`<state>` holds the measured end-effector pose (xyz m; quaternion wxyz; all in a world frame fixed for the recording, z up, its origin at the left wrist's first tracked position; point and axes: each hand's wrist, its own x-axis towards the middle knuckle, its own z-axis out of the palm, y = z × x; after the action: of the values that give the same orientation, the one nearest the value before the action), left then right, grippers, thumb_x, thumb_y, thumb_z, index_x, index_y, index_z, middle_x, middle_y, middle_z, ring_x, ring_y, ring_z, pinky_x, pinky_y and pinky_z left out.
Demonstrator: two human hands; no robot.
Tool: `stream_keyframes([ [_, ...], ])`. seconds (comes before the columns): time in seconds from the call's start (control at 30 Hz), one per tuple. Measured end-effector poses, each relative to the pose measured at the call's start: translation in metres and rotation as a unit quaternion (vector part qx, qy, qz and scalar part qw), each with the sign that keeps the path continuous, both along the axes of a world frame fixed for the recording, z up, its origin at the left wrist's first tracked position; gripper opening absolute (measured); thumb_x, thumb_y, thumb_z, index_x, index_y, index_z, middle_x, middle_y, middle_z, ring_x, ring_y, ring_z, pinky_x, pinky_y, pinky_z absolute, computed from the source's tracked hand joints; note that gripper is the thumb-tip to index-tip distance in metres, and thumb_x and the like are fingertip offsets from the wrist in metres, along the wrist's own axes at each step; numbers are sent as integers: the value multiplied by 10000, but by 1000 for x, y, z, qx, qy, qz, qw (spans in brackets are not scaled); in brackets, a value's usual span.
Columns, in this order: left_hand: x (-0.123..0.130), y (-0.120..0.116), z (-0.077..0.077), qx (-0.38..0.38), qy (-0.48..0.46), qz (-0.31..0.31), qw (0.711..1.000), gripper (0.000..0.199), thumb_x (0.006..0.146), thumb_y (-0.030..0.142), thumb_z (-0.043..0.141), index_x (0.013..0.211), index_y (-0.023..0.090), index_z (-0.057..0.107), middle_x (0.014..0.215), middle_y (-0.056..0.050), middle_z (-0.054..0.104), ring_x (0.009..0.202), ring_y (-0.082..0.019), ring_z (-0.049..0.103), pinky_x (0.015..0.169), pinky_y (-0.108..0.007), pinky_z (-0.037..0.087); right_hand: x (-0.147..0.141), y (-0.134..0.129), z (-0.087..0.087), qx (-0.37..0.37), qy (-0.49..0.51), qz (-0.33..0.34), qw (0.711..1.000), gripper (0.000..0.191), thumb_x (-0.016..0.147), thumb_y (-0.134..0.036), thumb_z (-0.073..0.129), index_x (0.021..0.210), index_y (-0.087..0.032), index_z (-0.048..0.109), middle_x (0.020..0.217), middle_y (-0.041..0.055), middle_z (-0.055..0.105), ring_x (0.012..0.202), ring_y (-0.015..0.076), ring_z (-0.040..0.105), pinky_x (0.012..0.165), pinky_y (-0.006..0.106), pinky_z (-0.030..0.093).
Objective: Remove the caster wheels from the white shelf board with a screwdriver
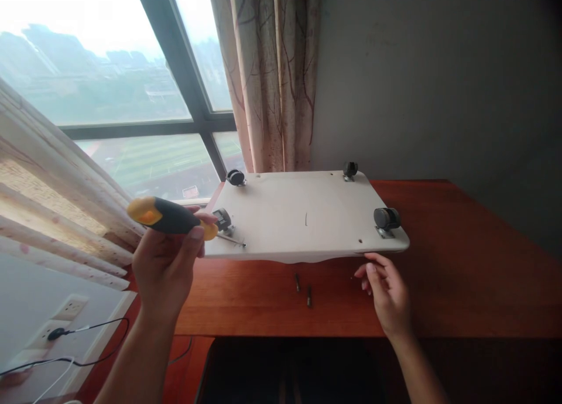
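Observation:
A white panel (pixel 281 216) lies on the wooden table (pixel 461 263), with a dark caster wheel near each corner. My left hand (pixel 169 263) grips a yellow and black screwdriver (pixel 175 216), its shaft pointing right past the near-left caster (pixel 222 218). The tip is by small metal pieces (pixel 243 245) at the panel's near-left corner. My right hand (pixel 386 290) is at the panel's near edge, below the near-right caster (pixel 387 219), its fingers curled and partly apart; nothing shows in them. Two small dark metal pieces (pixel 297 283) (pixel 309 297) lie on the table before the panel.
A window (pixel 132 58) and patterned curtains (pixel 272 70) stand at the left and back. At the lower left, a black plug (pixel 56 334) with cables sits in a wall socket. A dark chair seat (pixel 290 369) is below the table's front edge.

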<state>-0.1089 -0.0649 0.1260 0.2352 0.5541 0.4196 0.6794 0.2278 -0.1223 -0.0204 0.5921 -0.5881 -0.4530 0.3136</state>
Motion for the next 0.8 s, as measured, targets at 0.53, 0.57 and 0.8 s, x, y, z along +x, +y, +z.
stream_keyframes([
  [0.53, 5, -6, 2, 29, 36, 2, 999, 299, 821, 205, 761, 1116, 186, 713, 918, -49, 745, 608, -119, 594, 476, -236, 426, 1, -3, -8, -15, -11, 16, 1000, 352, 971, -463, 545, 1218, -214, 577, 781, 20, 675, 592, 141, 536, 556, 269, 457],
  [0.57, 5, -6, 2, 24, 37, 4, 999, 296, 822, 210, 761, 1113, 186, 712, 915, -46, 744, 579, -108, 577, 474, -237, 427, 2, -3, -8, -15, -12, 16, 1000, 357, 970, -464, 546, 1221, -212, 577, 780, 21, 677, 591, 142, 538, 554, 269, 458],
  [0.8, 5, -7, 0, 0, 26, 6, 1000, 304, 803, 227, 779, 1095, 176, 709, 895, -49, 741, 602, -116, 581, 482, -234, 429, 2, -3, -8, -15, -20, 15, 1000, 358, 958, -464, 553, 1212, -213, 584, 758, 14, 677, 583, 144, 543, 553, 275, 460],
])
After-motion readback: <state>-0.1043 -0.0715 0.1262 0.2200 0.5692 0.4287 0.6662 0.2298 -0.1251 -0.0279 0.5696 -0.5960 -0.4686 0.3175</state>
